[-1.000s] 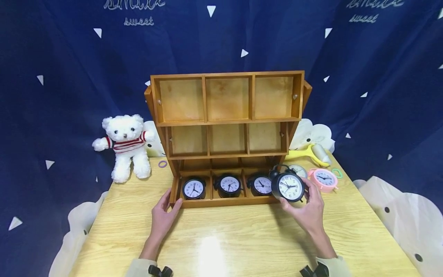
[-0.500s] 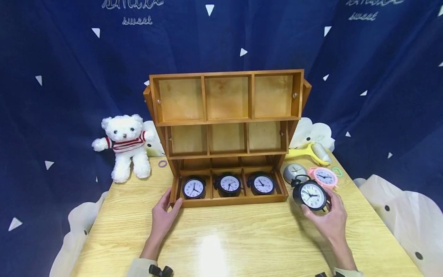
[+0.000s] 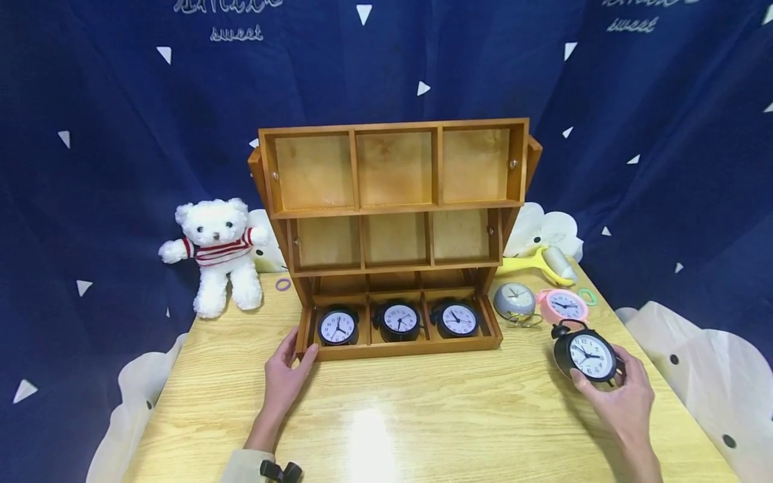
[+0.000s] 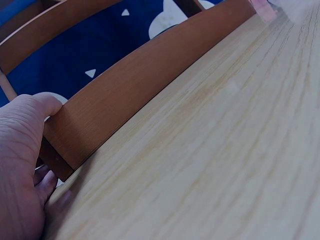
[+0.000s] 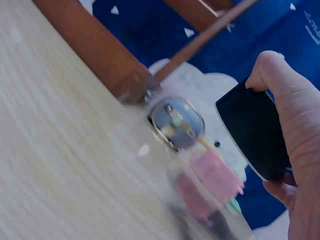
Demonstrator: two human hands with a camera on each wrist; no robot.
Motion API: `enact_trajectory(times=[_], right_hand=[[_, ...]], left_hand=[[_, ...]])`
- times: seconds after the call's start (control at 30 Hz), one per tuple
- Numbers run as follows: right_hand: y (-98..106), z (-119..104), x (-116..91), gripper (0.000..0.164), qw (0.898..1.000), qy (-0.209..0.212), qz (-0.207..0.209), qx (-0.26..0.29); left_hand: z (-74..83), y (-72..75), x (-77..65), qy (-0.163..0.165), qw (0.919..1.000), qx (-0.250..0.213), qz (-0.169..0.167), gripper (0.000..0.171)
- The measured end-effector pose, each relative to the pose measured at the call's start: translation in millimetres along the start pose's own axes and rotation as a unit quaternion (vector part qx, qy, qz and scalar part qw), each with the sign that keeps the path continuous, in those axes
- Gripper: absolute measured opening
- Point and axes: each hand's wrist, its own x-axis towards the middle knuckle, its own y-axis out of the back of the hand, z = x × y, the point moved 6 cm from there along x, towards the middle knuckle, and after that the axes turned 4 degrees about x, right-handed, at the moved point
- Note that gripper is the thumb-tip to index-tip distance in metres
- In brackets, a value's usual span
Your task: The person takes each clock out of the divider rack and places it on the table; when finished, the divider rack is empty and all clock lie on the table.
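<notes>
A black twin-bell alarm clock point(image 3: 588, 355) with a white dial is held up over the right part of the table. My right hand point(image 3: 625, 396) grips it from its right side, thumb near the front rim; the right wrist view shows the clock's dark body point(image 5: 255, 132) between thumb and fingers. At the front left corner of the tiered wooden box point(image 3: 398, 350), my left hand point(image 3: 284, 376) holds on, thumb point(image 4: 47, 104) over the front board, fingers along the side. Three more black alarm clocks, including the middle one point(image 3: 398, 320), sit in the bottom compartments.
Right of the box are a grey round clock point(image 3: 514, 300), a pink alarm clock point(image 3: 564, 305), a green ring point(image 3: 588, 296) and a yellow-handled roller point(image 3: 537, 263). A white teddy bear point(image 3: 220, 258) and a purple ring point(image 3: 283, 284) are at the left. A blue curtain hangs behind.
My right hand has carried the black alarm clock rightward and nearer, away from the box, uncovering the right compartment's clock and the grey clock. My left hand has stayed at the box corner.
</notes>
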Motion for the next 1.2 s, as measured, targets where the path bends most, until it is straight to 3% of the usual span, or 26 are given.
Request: enact_trajectory(times=[0.5, 0.8, 1.2], right_hand=[[26, 51, 2, 0.080, 0.995, -0.093, -0.013, -0.044], [31, 69, 3, 0.081, 0.989, -0.100, -0.018, -0.107], [31, 85, 4, 0.079, 0.987, -0.101, -0.043, -0.118]], left_hand=[[1.0, 0.5, 0.1, 0.000, 1.0000, 0.003, 0.001, 0.067], [0.4, 0.0, 1.8, -0.002, 1.0000, -0.002, 0.001, 0.067], [0.3, -0.6, 0.3, -0.005, 1.0000, -0.005, -0.001, 0.066]])
